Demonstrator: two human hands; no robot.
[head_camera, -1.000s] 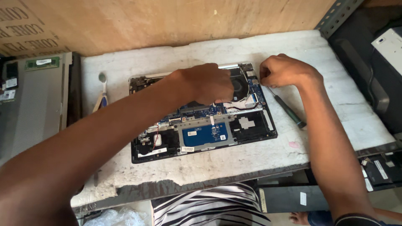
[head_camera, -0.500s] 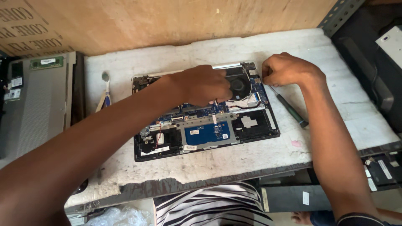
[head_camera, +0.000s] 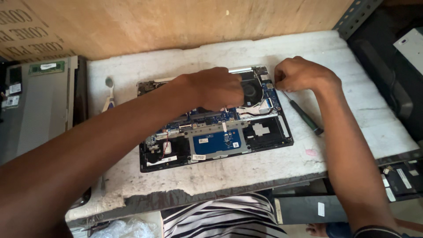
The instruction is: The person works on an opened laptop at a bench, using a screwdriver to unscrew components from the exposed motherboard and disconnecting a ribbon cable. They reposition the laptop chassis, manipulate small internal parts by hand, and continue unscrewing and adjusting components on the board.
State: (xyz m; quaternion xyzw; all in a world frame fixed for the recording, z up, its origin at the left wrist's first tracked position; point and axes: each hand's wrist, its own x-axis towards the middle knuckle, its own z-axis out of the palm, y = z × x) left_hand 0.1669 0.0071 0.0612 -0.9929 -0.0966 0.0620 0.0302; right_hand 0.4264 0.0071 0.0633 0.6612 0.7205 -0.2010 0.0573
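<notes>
An opened laptop base (head_camera: 216, 132) lies flat mid-bench on the worn white worktop (head_camera: 176, 66), bottom cover off, internals up: blue mainboard w/ connectors, round black fan (head_camera: 252, 90) at the far right corner, blue trackpad board (head_camera: 216, 142) on the near side, empty black bay at near right.

Left hand (head_camera: 216, 88) rests palm-down on the far middle of the board, just left of the fan; fingers curled under & hidden, so can't tell if they pinch anything or just press. Right hand (head_camera: 299, 74) sits at the far right corner of the chassis, fingers bunched narrow, tips together on the rim as if pinching sth small — whatever's in there is too small to see. A black-and-green screwdriver (head_camera: 304, 115) lies on the bench just right of the laptop, near the right wrist, touched by neither hand.

Left of the laptop: a small spoon-like pry tool (head_camera: 108, 92) w/ a pale handle; further left, a grey laptop lid (head_camera: 39, 110) w/ a green RAM stick (head_camera: 46, 67) on its far edge. Plywood wall behind.

Handling, judging by look: the base is light-ish, stiff along the metal frame but fragile inside — thin ribbon cables, fine wires, exposed board. Best gripped by the outer edges/corners of the chassis, not by the board, fan or cables; any screws are tiny & easy to drop
</notes>
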